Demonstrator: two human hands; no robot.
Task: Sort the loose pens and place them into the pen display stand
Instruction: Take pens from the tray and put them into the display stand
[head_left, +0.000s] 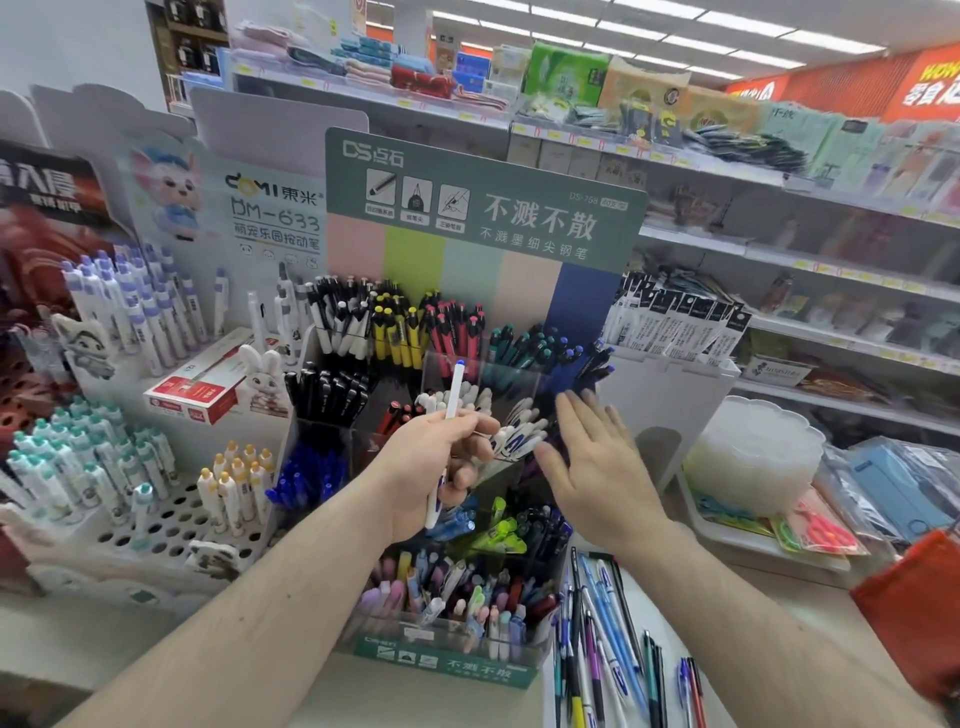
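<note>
The green pen display stand (441, 662) rises in tiers in the middle, its clear compartments packed with pens by colour. My left hand (436, 467) grips a white pen with a blue tip (454, 389), held upright in front of the middle tier's white pens (519, 436). My right hand (597, 467) hovers flat with straight fingers over the compartment of dark blue pens (576, 369) and holds nothing. Several loose pens (602, 639) lie on the counter to the right of the stand's base.
A white pegboard stand (166, 525) with white pens stands at the left, with a red and white box (202, 389) behind it. Stacked clear plastic lids (753, 452) and packaged goods sit at the right. An orange-red bag (914, 613) is at the far right. Store shelves run behind.
</note>
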